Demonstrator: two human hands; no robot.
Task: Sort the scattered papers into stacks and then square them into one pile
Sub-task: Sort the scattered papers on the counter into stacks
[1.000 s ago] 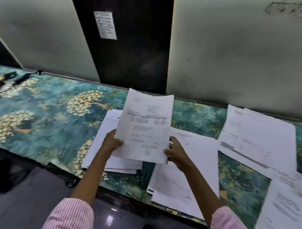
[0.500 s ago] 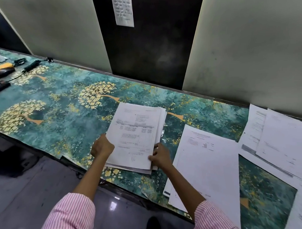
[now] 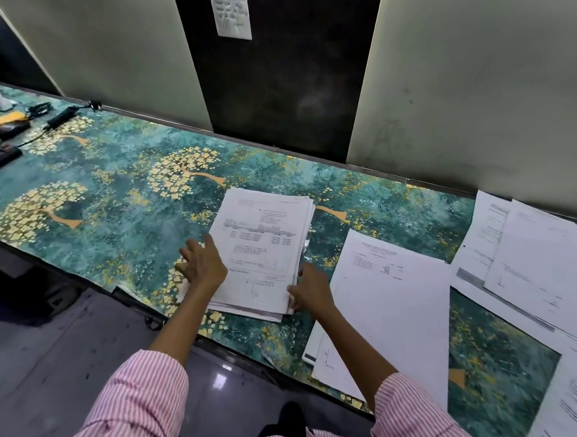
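A stack of printed papers [image 3: 263, 247] lies on the green patterned table [image 3: 118, 186], a little left of centre. My left hand [image 3: 202, 264] rests at the stack's left edge with fingers spread, holding nothing. My right hand [image 3: 310, 292] touches the stack's lower right corner, fingers loosely apart. A second pile of white sheets [image 3: 388, 307] lies just to the right, hanging over the front edge. More loose sheets [image 3: 534, 259] are spread at the far right against the wall, and another sheet [image 3: 562, 407] sits at the lower right.
A black cable and plug [image 3: 60, 118], a yellow and black item [image 3: 7, 125] and a dark device [image 3: 1, 157] sit at the table's far left. A wall with a dark panel [image 3: 279, 80] and a taped note [image 3: 232, 10] backs the table. Grey floor lies below.
The sheet held up in both hands one second ago now lies on top of the left stack. Both hands have let go and rest at the stack's sides.
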